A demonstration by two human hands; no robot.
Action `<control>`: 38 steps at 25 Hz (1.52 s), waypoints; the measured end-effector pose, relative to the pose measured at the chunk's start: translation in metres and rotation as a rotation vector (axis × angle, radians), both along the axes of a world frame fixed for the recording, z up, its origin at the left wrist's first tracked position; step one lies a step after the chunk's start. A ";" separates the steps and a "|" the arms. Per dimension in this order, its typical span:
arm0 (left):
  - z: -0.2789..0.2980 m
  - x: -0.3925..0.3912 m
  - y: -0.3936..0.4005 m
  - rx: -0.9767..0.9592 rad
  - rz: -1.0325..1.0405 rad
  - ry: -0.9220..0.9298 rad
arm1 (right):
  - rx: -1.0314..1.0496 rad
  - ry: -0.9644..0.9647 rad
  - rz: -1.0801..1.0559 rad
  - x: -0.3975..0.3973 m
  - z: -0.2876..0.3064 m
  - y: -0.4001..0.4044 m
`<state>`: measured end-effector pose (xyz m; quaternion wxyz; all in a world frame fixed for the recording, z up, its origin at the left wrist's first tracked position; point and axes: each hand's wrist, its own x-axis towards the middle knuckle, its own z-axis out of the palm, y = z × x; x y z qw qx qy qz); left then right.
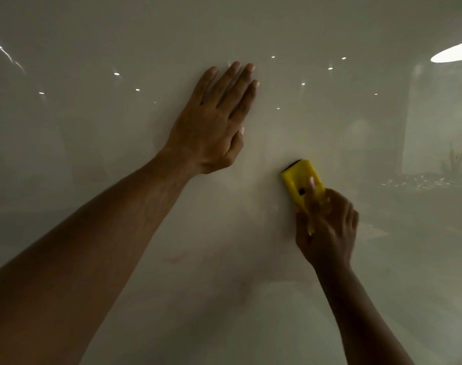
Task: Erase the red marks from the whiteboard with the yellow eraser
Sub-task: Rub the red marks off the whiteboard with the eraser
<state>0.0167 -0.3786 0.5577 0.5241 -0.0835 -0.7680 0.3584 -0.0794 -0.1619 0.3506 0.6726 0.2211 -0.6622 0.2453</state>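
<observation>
Yellow plastic, head view, only 1 camera: the yellow eraser [302, 184] lies flat against the whiteboard [330, 114], right of centre, dark felt edge showing at its upper end. Right hand [327, 227] grips its lower half, fingers curled round the body, 1 finger stretched along the back. Left hand [216, 119] is spread flat on the board up and left of the eraser, fingers straight and close together, holding nothing; it reads as a brace.

Red marks [175, 258]: a faint streak low on the board, below and left of the eraser, plus pale pinkish smears lower down near centre. Hard to tell how much is ink and how much is haze. The eraser is not on them.

Board surface is glossy, throwing back ceiling lights and a dim room.

Handling, as judgement: eraser looks light, a stiff shell over a soft pad, easy to steer 1-handed. Best held by the long sides with a finger on the back for even pressure. On slick gloss it should glide; tilting onto an edge would lose pad contact and leave streaks.
</observation>
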 end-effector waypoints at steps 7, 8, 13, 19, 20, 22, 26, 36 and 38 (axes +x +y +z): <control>-0.007 -0.008 0.010 0.053 -0.016 0.026 | 0.453 0.241 0.193 0.020 -0.017 -0.040; -0.007 -0.009 0.008 0.043 -0.026 0.031 | 0.374 0.219 0.164 0.014 -0.012 -0.028; -0.009 -0.011 0.008 0.013 -0.046 0.045 | -0.309 -0.189 -0.094 0.003 0.001 -0.006; -0.010 -0.012 0.006 0.014 -0.067 0.041 | 0.342 0.176 0.053 0.013 -0.036 -0.023; -0.011 -0.013 0.006 0.012 -0.072 0.050 | 0.198 0.072 0.012 0.004 -0.032 -0.008; -0.011 -0.014 0.006 0.007 -0.086 0.061 | -0.208 -0.168 -0.015 -0.009 -0.024 0.016; -0.010 -0.014 0.003 -0.004 -0.127 0.066 | 0.020 -0.064 0.129 -0.007 -0.061 0.001; -0.013 -0.015 0.005 0.005 -0.146 0.090 | -0.481 -0.254 -0.025 -0.031 -0.003 0.033; -0.013 -0.017 0.003 0.001 -0.157 0.107 | -0.051 -0.104 0.242 -0.009 -0.006 -0.013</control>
